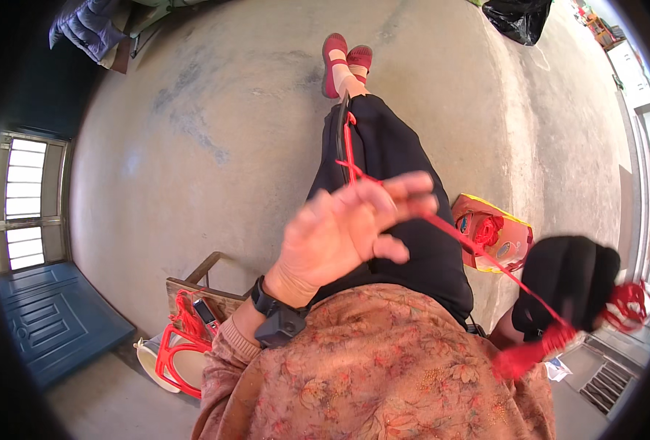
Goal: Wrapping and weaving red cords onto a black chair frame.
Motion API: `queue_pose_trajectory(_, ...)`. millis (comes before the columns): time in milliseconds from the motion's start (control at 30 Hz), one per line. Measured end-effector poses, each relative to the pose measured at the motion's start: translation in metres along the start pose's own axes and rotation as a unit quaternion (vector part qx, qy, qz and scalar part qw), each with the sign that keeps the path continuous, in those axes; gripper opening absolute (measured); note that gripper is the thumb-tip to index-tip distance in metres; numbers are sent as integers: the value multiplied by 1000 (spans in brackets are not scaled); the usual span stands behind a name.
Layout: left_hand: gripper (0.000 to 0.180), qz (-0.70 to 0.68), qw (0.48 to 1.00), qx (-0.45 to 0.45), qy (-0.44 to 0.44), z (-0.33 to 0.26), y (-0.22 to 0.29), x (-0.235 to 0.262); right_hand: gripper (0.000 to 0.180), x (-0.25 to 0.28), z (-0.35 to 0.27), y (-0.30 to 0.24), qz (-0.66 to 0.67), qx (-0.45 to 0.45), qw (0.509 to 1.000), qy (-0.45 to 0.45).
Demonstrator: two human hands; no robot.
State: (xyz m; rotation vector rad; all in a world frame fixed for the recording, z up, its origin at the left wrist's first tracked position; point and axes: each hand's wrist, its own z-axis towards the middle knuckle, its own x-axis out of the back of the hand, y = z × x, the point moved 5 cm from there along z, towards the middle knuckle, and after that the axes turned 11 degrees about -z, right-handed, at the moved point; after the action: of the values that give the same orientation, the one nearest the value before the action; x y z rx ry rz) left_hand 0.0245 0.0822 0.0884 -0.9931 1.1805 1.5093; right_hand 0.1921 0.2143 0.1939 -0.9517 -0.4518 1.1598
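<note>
My left hand [340, 227] is over my lap, palm showing, its fingers stretched and apart. A red cord [479, 248] runs from behind these fingers, slanting down to the right. Between my thighs stands a long narrow dark strip [342, 136], with red strands along it and crossing near the fingertips. At the right the cord meets a blurred red bundle [556, 343], beside a rounded black thing [571, 282] I cannot identify. A loose red coil [628, 304] is farther right. My right hand is not distinct there; blur hides its fingers.
A red and yellow bag [512, 249] beside my right leg holds a red cord ball [488, 231]. At left, a wooden stool [226, 302] bears red strands and a small device [206, 314]; a red-framed piece [165, 359] is beside it. A black bag [517, 18] lies far off.
</note>
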Motion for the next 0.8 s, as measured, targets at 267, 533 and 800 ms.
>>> queue_pose_trajectory(267, 42, -66, 964, -131, 222, -88, 46, 16, 39, 25, -47, 83, -305, -322, 895, 41)
queue_pose_trajectory(533, 32, 191, 875, -72, 439, -173, 32, 30, 36, -44, -32, 208, -187, -433, 881, -29)
queue_pose_trajectory(800, 19, 236, 890, 82, 381, -196, 13, 13, 32, -57, -33, 223, -215, -395, 885, -119)
